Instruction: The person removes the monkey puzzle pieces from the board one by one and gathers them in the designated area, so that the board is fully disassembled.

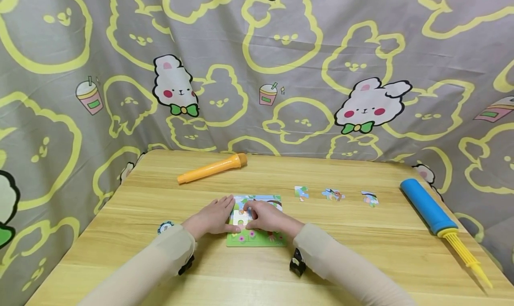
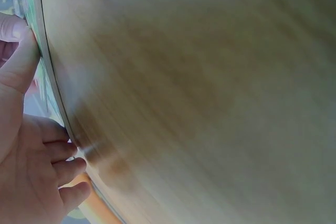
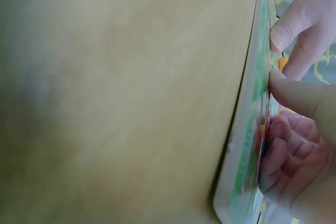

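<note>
A picture puzzle board [image 1: 259, 242] with a green lower edge lies flat on the table, a pale bare patch showing near its middle. My left hand [image 1: 213, 217] rests along the board's left edge, fingers extended and thumb laid on its surface. From the right, my right hand [image 1: 268, 217] reaches over the board, thumb and forefinger curled round a puzzle piece [image 1: 250, 215] beside the pale patch. Most of that piece is hidden by the fingers. In the right wrist view, the right thumb [image 3: 294, 94] touches the board and the other fingers are curled.
Three loose puzzle pieces, a left one [image 1: 301, 192], a middle one [image 1: 333, 194] and a right one [image 1: 369, 198], lie right of the board. An orange tube-shaped object [image 1: 210, 168] lies behind. A blue and yellow hand pump [image 1: 429, 208] lies far right; a round blue-and-white disc [image 1: 165, 226] sits left.
</note>
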{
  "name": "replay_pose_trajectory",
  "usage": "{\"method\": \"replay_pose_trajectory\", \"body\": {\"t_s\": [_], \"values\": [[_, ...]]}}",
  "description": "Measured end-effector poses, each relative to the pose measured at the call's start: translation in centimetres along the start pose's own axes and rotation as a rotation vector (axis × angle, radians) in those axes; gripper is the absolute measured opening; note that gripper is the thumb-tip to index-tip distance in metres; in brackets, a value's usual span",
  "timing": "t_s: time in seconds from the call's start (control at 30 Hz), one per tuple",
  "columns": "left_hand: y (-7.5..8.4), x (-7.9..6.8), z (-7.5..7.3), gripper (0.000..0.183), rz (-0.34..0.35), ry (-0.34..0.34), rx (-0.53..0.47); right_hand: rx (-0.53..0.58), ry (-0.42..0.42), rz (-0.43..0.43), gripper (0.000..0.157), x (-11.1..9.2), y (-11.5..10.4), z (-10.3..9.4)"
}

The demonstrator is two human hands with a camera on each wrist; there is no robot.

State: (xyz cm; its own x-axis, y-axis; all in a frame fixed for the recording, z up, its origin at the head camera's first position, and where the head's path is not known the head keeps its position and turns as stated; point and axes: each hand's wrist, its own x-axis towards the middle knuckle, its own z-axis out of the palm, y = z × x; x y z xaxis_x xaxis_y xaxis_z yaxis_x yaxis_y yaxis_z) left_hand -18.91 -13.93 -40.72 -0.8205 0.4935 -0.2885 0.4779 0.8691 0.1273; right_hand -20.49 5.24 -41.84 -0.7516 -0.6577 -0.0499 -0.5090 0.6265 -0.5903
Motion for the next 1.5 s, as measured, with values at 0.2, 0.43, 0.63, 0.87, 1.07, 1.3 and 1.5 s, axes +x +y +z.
{"method": "replay_pose_trajectory", "body": {"t_s": [0.2, 0.43, 0.63, 0.87, 1.07, 1.3, 1.5], "values": [[0.0, 0.0, 0.0, 0.091, 0.000, -0.004, -0.005, 0.183, 0.041, 0.003, 0.021, -0.1, 0.6, 0.1], [0.1, 0.1, 0.0, 0.091, -0.001, -0.002, -0.016, 0.443, 0.089, 0.076, 0.007, -0.5, 0.8, 0.0], [0.1, 0.1, 0.1, 0.092, -0.002, -0.002, -0.020, 0.542, 0.110, 0.086, 0.006, -0.9, 1.1, -0.7], [0.1, -0.1, -0.1, 0.091, 0.007, 0.001, -0.015, 0.509, 0.183, 0.098, 0.005, -2.9, 1.8, -2.8], [0.2, -0.3, -0.1, 0.090, 0.008, 0.005, -0.030, 0.464, 0.225, 0.104, 0.005, -5.8, 3.4, -4.5], [0.2, -0.3, -0.1, 0.090, 0.012, 0.005, -0.021, 0.361, 0.228, 0.134, 0.008, -9.1, 6.0, -5.4], [0.1, -0.3, 0.0, 0.090, 0.011, 0.014, -0.005, 0.267, 0.207, 0.147, 0.006, -11.1, 7.7, -5.9]]}}
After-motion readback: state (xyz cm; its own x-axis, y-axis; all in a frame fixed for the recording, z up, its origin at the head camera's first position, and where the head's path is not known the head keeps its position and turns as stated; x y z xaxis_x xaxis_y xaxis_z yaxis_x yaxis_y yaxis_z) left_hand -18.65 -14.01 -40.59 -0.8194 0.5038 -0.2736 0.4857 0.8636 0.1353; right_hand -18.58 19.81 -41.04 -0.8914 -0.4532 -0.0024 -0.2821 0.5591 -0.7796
